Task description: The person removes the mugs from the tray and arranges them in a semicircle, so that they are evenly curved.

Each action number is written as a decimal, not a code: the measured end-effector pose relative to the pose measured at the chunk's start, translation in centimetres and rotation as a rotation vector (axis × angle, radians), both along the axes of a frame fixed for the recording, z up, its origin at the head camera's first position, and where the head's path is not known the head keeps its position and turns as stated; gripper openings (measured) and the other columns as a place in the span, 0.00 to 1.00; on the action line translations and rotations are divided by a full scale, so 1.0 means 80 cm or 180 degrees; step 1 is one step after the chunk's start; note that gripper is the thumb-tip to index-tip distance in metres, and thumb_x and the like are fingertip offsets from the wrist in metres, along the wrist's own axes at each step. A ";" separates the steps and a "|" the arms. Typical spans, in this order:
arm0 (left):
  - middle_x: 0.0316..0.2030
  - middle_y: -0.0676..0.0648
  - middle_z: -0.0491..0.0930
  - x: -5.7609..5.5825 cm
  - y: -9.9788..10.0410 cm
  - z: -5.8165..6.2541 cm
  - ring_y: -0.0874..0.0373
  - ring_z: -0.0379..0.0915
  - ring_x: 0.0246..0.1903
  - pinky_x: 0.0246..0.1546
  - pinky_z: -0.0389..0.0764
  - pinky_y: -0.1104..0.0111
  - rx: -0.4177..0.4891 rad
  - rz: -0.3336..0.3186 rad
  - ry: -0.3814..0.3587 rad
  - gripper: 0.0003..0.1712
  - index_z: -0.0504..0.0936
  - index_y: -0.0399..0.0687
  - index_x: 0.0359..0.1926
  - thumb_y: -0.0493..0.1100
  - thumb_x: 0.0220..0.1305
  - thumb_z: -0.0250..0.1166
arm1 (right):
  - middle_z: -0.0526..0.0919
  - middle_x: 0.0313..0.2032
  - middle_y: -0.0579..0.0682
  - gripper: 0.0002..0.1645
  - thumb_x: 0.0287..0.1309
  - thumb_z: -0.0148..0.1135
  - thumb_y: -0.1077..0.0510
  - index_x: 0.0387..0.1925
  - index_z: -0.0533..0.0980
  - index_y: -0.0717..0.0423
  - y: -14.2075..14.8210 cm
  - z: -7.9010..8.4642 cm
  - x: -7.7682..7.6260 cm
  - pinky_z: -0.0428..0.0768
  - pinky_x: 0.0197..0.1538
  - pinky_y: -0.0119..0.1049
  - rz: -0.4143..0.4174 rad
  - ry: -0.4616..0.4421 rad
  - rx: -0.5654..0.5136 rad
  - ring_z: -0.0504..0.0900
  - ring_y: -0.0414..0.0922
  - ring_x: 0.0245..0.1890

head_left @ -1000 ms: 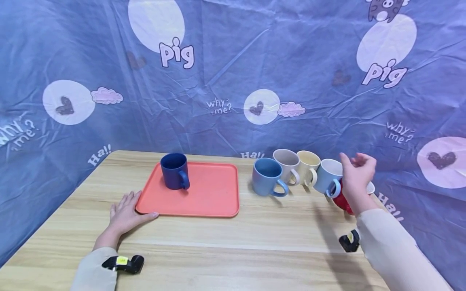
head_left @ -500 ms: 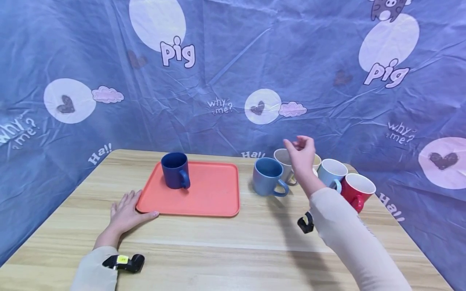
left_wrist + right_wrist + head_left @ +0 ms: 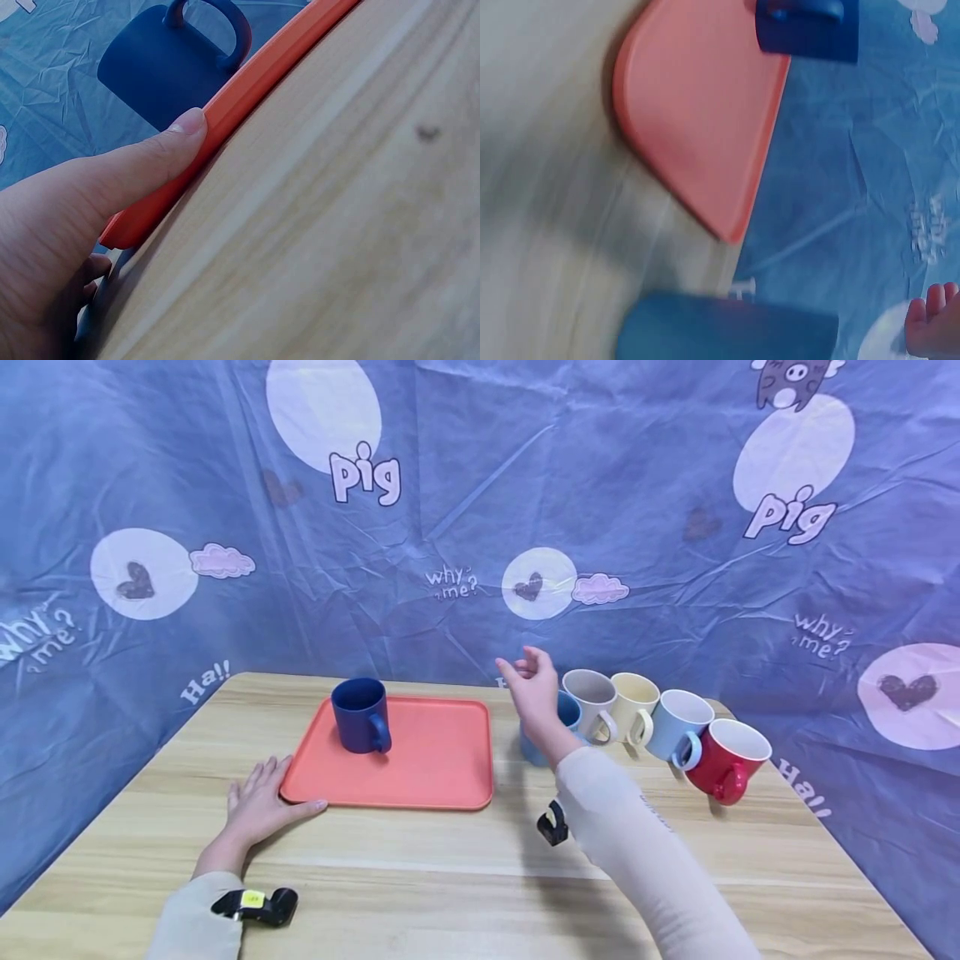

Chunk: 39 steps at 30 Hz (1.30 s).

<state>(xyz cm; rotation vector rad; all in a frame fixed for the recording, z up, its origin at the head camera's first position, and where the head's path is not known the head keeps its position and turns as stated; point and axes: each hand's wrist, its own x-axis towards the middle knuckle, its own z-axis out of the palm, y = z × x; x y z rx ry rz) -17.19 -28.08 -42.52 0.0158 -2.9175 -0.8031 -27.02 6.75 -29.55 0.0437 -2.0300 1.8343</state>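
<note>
My left hand (image 3: 258, 806) rests at the near left corner of the coral-red tray (image 3: 442, 760). In the left wrist view its thumb lies along the tray's rim (image 3: 247, 94); the other fingers are mostly hidden. A dark blue mug (image 3: 360, 717) stands upright on the tray's left part, handle toward the front right. My right hand (image 3: 536, 689) is raised with loosely bent fingers and holds nothing. It hangs over the medium-blue mug (image 3: 532, 752), partly covering it in the head view. The same blue mug (image 3: 727, 330) fills the bottom of the right wrist view.
Right of the blue mug, a grey mug (image 3: 590, 693), a cream mug (image 3: 634, 697), a light blue mug (image 3: 675, 727) and a red mug (image 3: 723, 756) stand in a slanting row on the wooden table (image 3: 420, 877). A printed blue cloth (image 3: 465, 510) hangs behind.
My right hand has swept left, from over the red mug, past the cream and grey mugs, to the medium-blue mug. The left hand, tray and mugs have stayed put.
</note>
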 end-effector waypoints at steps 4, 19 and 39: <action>0.60 0.26 0.43 0.000 0.001 -0.001 0.33 0.32 0.59 0.49 0.26 0.40 -0.0005 0.0004 -0.0015 0.61 0.49 0.33 0.62 0.70 0.38 0.61 | 0.74 0.40 0.61 0.31 0.45 0.64 0.58 0.51 0.66 0.63 -0.023 -0.008 0.003 0.72 0.42 0.37 0.0091 -0.0104 0.0034 0.72 0.48 0.39; 0.60 0.26 0.43 -0.005 0.001 0.001 0.33 0.32 0.59 0.49 0.27 0.40 -0.0033 0.0002 0.0003 0.61 0.49 0.33 0.62 0.70 0.38 0.61 | 0.77 0.38 0.57 0.37 0.46 0.64 0.51 0.56 0.62 0.63 -0.099 -0.057 0.010 0.73 0.42 0.35 0.0669 -0.0622 0.0176 0.76 0.48 0.39; 0.60 0.26 0.43 -0.003 0.000 -0.001 0.33 0.32 0.59 0.49 0.26 0.40 -0.0051 0.0046 -0.0064 0.62 0.48 0.34 0.63 0.71 0.38 0.60 | 0.65 0.55 0.58 0.42 0.53 0.52 0.42 0.61 0.53 0.63 -0.157 -0.095 0.041 0.58 0.57 0.43 0.1932 -0.1074 -0.0342 0.64 0.49 0.55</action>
